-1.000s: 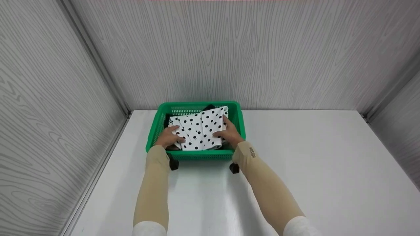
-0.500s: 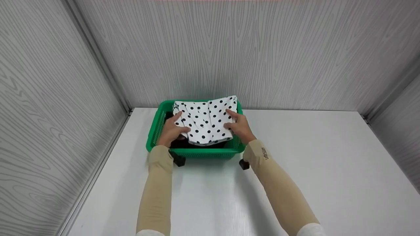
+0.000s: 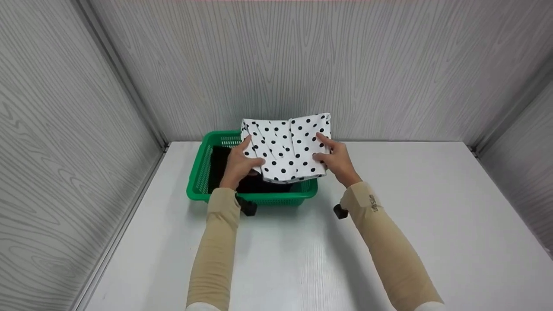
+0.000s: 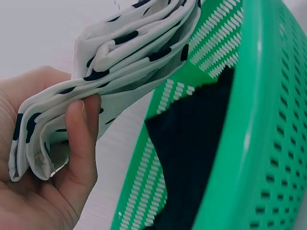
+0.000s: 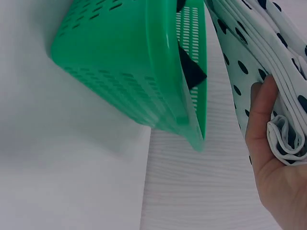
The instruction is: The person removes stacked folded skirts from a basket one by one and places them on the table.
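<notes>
A folded white cloth with black polka dots [image 3: 285, 149] is held up between both hands, over the right part of a green plastic basket [image 3: 194, 172]. My left hand [image 3: 238, 166] grips its left edge, thumb on top and fingers underneath. On the opposite edge, my right hand [image 3: 339, 160] pinches the layers the same way. Several folded layers show edge-on in the left wrist view, where the cloth [image 4: 129, 57] stands above the basket's rim. Black fabric [image 3: 220, 166] lies in the basket, partly hidden by the cloth and left hand.
The basket stands on a white table [image 3: 414, 207] near its back edge, close to a grey wood-grain wall [image 3: 276, 65]. Another grey panel [image 3: 56, 172] rises along the left side. White tabletop extends right and in front of the basket.
Both hands have lifted the polka-dot cloth up out of the basket and carried it to the right. More of the black fabric inside now shows.
</notes>
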Motion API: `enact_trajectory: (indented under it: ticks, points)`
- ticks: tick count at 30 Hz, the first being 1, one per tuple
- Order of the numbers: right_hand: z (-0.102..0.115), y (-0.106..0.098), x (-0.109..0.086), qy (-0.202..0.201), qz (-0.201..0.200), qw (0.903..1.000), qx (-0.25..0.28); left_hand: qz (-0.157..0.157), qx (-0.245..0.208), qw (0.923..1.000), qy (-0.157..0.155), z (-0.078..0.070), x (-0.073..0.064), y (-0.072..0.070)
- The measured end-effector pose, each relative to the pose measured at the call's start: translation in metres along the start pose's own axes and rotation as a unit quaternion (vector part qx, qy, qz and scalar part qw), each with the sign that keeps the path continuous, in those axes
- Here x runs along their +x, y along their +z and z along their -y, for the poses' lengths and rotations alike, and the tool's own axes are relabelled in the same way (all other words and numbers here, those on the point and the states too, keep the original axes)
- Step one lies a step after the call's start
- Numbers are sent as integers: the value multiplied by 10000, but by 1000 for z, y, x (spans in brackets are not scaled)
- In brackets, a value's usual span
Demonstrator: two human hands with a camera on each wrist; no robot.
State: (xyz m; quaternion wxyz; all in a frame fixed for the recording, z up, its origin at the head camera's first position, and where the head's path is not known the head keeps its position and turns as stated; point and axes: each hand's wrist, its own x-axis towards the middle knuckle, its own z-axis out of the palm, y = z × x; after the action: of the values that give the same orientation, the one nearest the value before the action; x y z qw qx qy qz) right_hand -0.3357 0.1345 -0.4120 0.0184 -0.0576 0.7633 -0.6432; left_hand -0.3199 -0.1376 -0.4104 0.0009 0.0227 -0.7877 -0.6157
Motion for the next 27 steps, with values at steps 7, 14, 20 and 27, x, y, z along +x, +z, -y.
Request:
enact_trajectory:
  ticks: [7,14,20,27]
  points:
    - [2,-18,1,60,-67,10000,0,-77,-200,9996,188,-8,-1,15]
    - [1,-39,-1,172,-189,9997,70,-68,-515,9983,252,-12,1,37]
    - [-3,-55,-2,42,-183,9998,88,-98,-574,9978,315,-11,4,55]
    - [-12,-79,-9,32,-397,9992,-84,60,-592,9974,403,-11,8,83]
